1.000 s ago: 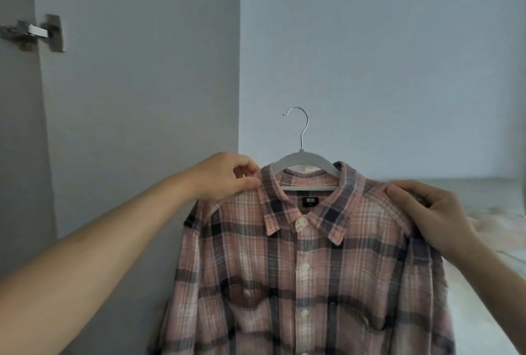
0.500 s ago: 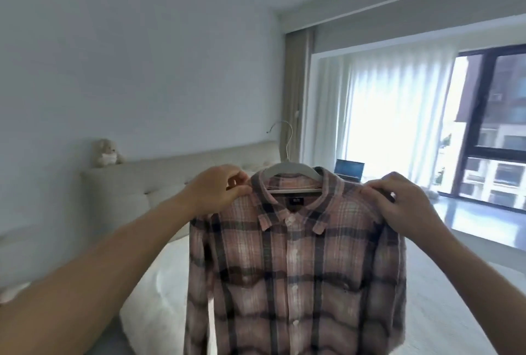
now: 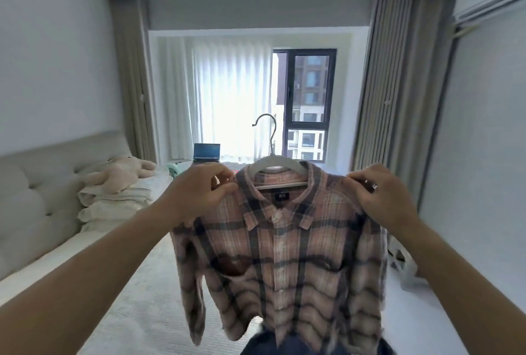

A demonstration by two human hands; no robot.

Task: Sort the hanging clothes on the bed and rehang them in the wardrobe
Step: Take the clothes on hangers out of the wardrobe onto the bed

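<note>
The left hand (image 3: pixel 199 195) has its fingers curled round the left shoulder of the shirt (image 3: pixel 281 257), thumb and fingertips pinching the cloth beside the collar. The right hand (image 3: pixel 381 201) grips the right shoulder the same way, fingers bent over the seam. Between them the plaid shirt hangs buttoned on a white hanger (image 3: pixel 277 165), held up in the air above the foot end of the bed (image 3: pixel 136 306), well clear of it. The hanger's metal hook (image 3: pixel 267 132) stands upright and free, caught on nothing. The hanger's ends are hidden inside the shoulders. The shirt's lower half is smeared by motion blur, so its hem and cuffs are hard to make out. Below the hem a dark garment (image 3: pixel 273 343) shows, cut off by the bottom edge; what it is cannot be told. At the head end of the bed lie stacked pillows (image 3: pixel 111 206) with a plush toy (image 3: pixel 122 172) on top. A laptop (image 3: pixel 207 152) stands beyond, before the curtained window (image 3: pixel 308 104).
</note>
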